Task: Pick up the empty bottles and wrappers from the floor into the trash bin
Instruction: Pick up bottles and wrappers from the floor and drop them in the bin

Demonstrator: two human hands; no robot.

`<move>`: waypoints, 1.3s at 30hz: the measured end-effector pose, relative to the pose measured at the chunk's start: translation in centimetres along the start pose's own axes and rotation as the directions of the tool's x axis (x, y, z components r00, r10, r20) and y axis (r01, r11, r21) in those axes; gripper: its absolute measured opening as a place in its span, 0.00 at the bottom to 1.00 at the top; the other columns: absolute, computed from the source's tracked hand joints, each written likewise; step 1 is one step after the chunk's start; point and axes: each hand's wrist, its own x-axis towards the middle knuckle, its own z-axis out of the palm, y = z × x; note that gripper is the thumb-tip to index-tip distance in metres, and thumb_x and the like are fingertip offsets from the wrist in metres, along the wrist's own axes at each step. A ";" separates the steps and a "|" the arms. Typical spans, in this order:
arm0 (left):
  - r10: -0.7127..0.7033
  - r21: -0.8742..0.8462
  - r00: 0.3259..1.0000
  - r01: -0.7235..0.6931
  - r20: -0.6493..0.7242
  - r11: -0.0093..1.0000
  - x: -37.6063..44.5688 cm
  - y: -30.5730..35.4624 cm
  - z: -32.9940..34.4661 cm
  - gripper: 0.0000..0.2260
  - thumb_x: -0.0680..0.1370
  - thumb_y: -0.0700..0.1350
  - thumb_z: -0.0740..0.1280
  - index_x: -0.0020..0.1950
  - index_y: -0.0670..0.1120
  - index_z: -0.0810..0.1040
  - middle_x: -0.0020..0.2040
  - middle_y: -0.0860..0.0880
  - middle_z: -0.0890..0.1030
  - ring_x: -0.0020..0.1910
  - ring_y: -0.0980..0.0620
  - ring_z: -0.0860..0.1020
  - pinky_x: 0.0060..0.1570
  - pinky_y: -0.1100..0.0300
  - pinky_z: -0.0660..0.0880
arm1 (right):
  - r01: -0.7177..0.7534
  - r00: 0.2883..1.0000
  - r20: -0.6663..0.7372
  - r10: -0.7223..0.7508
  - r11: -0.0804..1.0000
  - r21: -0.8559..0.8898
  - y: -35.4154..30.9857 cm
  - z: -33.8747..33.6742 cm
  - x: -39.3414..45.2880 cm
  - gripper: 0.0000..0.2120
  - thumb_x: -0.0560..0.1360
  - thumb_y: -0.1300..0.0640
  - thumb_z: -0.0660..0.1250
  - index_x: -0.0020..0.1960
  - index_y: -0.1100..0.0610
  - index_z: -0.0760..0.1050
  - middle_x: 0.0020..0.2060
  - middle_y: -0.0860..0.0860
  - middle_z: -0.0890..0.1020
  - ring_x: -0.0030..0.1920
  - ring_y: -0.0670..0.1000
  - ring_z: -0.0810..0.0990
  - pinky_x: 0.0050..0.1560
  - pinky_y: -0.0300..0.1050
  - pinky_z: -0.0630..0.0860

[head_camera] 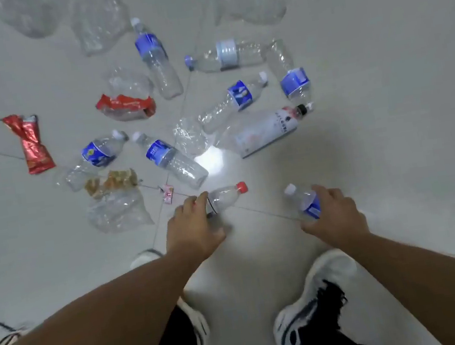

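Your litter is spread over the pale tiled floor (376, 37), most of it toward its far middle, and no trash bin is in view. The largest piece is the white-sleeved bottle (266, 132) with a black cap; its print is too small to read. Around it lie clear blue-labelled bottles (156, 57), their wording also illegible, then red wrappers (32, 143) near the left edge. All should be light, thin-walled and springy, so take bottles round the body or neck; expect the crinkly wrappers to slip, so pinch a fold. Your left hand (192, 229) has its fingers curled round the base of a red-capped bottle (228, 197) near your feet. Your right hand (333, 216) is clamped on a small blue-labelled bottle (303, 200) with a white cap.
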 end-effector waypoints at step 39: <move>-0.156 -0.223 0.979 0.125 -0.127 0.967 -3.3 -22.2 -9.3 0.33 0.65 0.54 0.78 0.69 0.52 0.75 0.87 0.46 0.51 0.82 0.37 0.57 0.56 0.40 0.80 | 0.353 0.929 0.163 -0.332 0.927 -0.125 -33.4 -6.7 3.4 0.35 0.66 0.43 0.77 0.69 0.52 0.71 0.67 0.48 0.72 0.55 0.53 0.80 0.57 0.51 0.78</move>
